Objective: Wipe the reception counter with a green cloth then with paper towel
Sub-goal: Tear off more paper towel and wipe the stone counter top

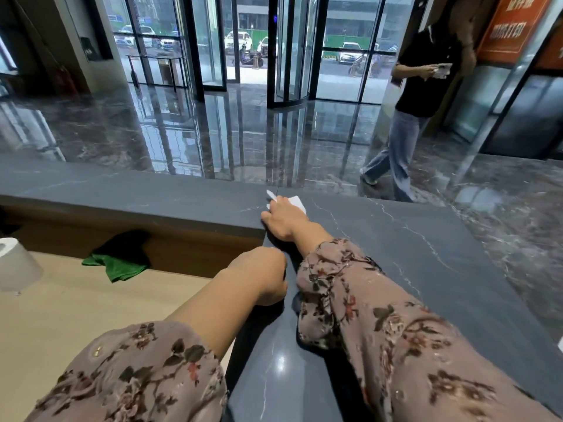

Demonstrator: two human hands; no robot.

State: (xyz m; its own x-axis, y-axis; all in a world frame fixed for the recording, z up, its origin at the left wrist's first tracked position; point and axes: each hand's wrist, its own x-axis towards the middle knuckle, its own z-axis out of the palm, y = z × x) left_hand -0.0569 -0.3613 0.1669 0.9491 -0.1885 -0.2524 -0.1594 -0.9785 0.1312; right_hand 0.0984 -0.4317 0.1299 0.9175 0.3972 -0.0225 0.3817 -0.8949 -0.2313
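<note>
One paper towel (297, 202) under right hand (285, 222), beside counter's (411, 254) far edge

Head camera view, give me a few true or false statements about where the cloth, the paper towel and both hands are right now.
1. The right hand presses the paper towel onto the dark counter. True.
2. The green cloth is held in the left hand. False: it lies on the lower desk, apart from both hands.
3. The left hand rests at the counter's inner edge. True.
4. The paper roll stands on the dark counter. False: it stands on the lower desk, at the far left.
</note>
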